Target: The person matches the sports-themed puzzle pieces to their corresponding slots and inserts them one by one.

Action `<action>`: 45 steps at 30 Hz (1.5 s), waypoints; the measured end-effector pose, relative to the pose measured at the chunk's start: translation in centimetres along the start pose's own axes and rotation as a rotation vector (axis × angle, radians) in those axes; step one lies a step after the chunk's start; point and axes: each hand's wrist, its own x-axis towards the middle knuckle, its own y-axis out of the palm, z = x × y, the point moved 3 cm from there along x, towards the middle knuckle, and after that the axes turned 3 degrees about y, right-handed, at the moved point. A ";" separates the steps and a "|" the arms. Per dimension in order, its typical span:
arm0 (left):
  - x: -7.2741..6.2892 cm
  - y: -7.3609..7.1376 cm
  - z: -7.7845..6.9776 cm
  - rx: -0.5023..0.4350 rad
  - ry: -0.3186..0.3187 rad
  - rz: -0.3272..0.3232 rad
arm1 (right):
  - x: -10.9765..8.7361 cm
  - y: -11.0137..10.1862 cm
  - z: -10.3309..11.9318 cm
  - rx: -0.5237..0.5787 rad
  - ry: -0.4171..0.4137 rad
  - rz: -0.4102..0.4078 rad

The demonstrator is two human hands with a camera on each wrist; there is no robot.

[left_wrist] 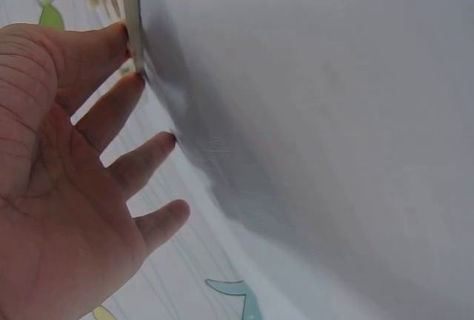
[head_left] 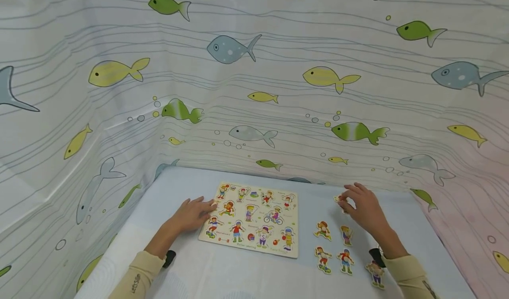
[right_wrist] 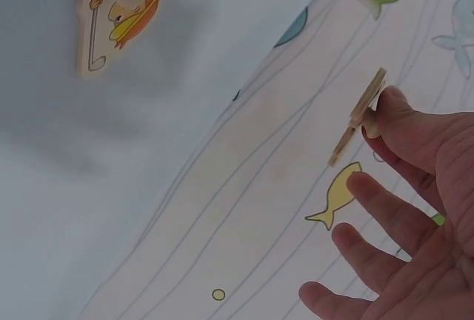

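Note:
A wooden peg-puzzle board (head_left: 256,249) with printed sports figures lies flat on the table. My left hand (head_left: 195,215) is at its left side, fingertips touching the edge; in the left wrist view the fingers (left_wrist: 137,168) are spread and fairly straight. Over the table to the right of the board, my right hand (head_left: 363,207) pinches a small figure puzzle piece (head_left: 338,198) between thumb and forefinger. The right wrist view shows that piece (right_wrist: 358,116) edge-on, held by its knob; its picture is mostly hidden.
Loose pieces lie right of the board: a runner (head_left: 323,231), a golfer (head_left: 346,236), a skateboarder (head_left: 323,260), a roller skater (head_left: 346,268) and, beside the right wrist, another figure (head_left: 375,276). A fish-patterned sheet (head_left: 294,126) encloses the table's back and sides.

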 end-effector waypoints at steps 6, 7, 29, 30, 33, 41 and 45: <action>0.0 -0.1 -0.1 0.004 0.005 -0.002 | 0.2 0.5 1.1 0.010 -0.011 0.008; 0.0 -0.2 -0.1 0.007 0.007 -0.002 | 0.2 0.6 1.3 0.008 -0.009 0.012; 0.0 0.1 0.1 0.034 0.023 -0.005 | 2.2 3.2 4.0 0.044 -0.054 0.042; 0.0 0.1 0.1 0.032 0.021 -0.004 | 2.2 3.4 4.1 0.049 -0.059 0.042; 0.0 0.1 0.1 0.028 0.014 -0.001 | 2.5 3.8 4.5 0.051 -0.063 0.051; 0.0 0.2 0.1 0.019 0.009 -0.002 | 3.2 5.3 5.8 0.068 -0.070 0.078; -0.1 0.2 0.0 0.008 0.004 -0.003 | 3.6 6.1 6.4 0.067 -0.075 0.098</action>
